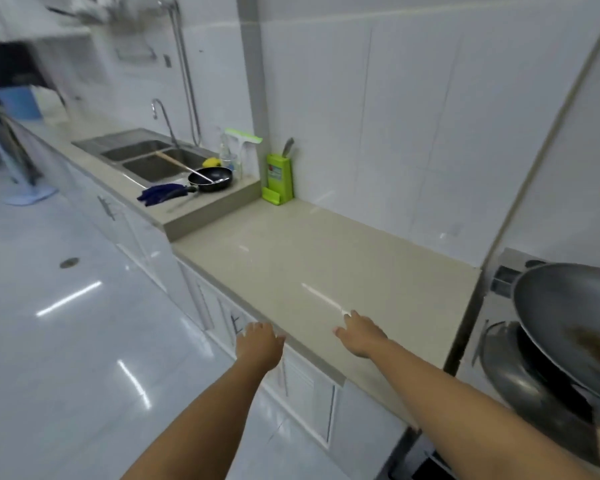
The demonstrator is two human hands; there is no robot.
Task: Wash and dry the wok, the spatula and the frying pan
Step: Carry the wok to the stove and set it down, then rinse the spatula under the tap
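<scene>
— Both forearms come in bare from below. How do the hands lie?

— Left hand hangs just off the front edge of the counter, fingers loose and holding nothing. Right hand is over that smooth, glossy beige top, fingers spread, also holding nothing. Whether it touches the surface I cannot tell.

— And the wok?

— Far right, tilted on the steel stove. The wok is a wide round bowl of dull grey metal with a brown smear inside.

— The other two?

— Well apart from the hands, on the raised stretch of counter just beside the stainless double sink. The frying pan is small, round, black and shiny. The spatula has its metal end in the pan and its pale wooden handle reaching over a basin. A crumpled dark blue cloth lies at the pan's handle.

— Any writing?

— Only a label on the bright green plastic knife block against the white tiled wall, too blurred to read.
</scene>
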